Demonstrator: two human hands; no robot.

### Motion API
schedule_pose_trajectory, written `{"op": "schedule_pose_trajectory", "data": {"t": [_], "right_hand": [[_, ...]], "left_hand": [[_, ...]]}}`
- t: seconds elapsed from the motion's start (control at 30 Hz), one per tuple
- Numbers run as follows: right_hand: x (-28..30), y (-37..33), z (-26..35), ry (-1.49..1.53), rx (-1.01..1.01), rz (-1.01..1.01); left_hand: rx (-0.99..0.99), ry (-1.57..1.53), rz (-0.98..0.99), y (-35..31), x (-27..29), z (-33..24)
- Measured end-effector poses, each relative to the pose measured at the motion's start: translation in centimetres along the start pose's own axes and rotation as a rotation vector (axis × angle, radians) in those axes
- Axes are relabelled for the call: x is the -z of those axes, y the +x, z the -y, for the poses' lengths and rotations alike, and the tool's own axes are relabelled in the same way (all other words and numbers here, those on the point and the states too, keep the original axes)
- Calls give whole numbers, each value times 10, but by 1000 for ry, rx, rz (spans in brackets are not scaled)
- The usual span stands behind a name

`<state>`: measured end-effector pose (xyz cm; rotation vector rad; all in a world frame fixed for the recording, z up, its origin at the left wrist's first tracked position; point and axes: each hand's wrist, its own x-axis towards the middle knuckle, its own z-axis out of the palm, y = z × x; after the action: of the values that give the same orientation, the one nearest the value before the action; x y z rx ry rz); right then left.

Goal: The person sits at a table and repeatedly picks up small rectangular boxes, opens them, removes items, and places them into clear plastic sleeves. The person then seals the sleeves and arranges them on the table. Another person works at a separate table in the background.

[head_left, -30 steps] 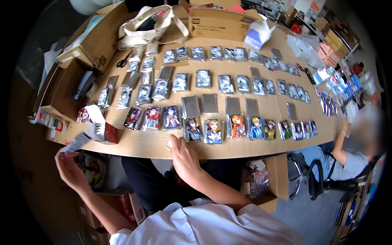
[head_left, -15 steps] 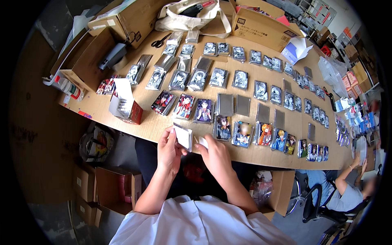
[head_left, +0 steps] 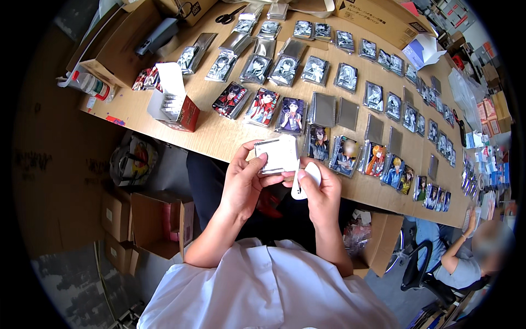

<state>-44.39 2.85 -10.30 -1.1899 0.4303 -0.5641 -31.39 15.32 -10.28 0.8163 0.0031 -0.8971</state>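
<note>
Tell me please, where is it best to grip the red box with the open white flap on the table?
Grip the red box by its two long side walls, coming from above. Its white flap stands open at the back and packs fill the inside, so the flap and top offer no firm hold.

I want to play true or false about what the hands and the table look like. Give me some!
1. Both hands hold a small white pack. True.
2. The left hand rests flat on the table. False: it is raised, gripping the pack.
3. An open red box stands on the wooden table. True.
4. The scissors are in the right hand. False: they lie at the table's far edge.
5. Card packs lie in rows. True.
</note>
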Motion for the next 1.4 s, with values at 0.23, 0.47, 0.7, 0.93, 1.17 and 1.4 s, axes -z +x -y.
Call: {"op": "schedule_pose_trajectory", "data": {"t": [0.23, 0.47, 0.7, 0.93, 1.17, 1.4], "right_hand": [[-3, -3, 3, 16, -60, 69], [-7, -4, 7, 14, -51, 126], [6, -6, 1, -223, -16, 80], [0, -6, 14, -375, -29, 53], [2, -2, 9, -335, -32, 81], [1, 0, 1, -458, 83, 64]], "left_hand": [[-22, -32, -20, -6, 12, -4], [5, -61, -26, -9, 16, -6], [-125, 115, -18, -12, 15, -5], [-229, 282, -5, -12, 11, -14], [-261, 345, 18, -15, 10, -16], [-250, 293, -12, -17, 9, -9]]}}
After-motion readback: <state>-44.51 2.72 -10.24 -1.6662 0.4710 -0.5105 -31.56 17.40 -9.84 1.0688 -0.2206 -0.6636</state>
